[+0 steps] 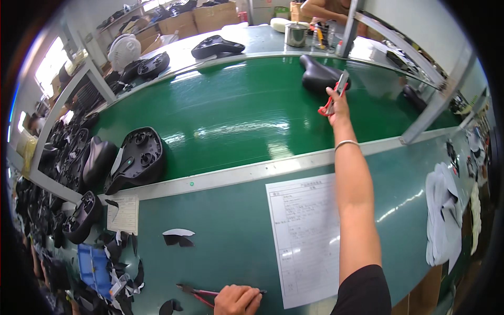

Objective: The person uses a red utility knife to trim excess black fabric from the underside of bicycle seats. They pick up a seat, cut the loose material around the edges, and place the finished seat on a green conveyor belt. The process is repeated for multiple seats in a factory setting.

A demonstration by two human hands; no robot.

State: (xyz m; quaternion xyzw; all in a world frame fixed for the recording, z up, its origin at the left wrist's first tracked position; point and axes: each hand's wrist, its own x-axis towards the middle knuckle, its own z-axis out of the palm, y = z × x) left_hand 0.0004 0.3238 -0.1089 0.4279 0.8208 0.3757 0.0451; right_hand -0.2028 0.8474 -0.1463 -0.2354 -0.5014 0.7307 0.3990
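My right arm stretches across the green belt, and my right hand [338,107] is closed round red-handled scissors [342,82] with grey blades pointing up and away. Just beyond it lies a black bicycle saddle [316,73], partly covered by the scissors. At the lower edge my left hand [239,301] is curled over red-handled pliers [195,292] low over the bench; their dark jaws point left. Between the arms a printed sheet [302,236] lies on the bench, its right side hidden by my right forearm.
Upturned saddles [139,157] crowd the belt's left end. Black scraps and a blue bin [94,268] are at lower left. White pads [442,215] are stacked at right. Metal posts [438,102] frame the belt. Across it are a metal pot [296,35] and another person's arm [323,11].
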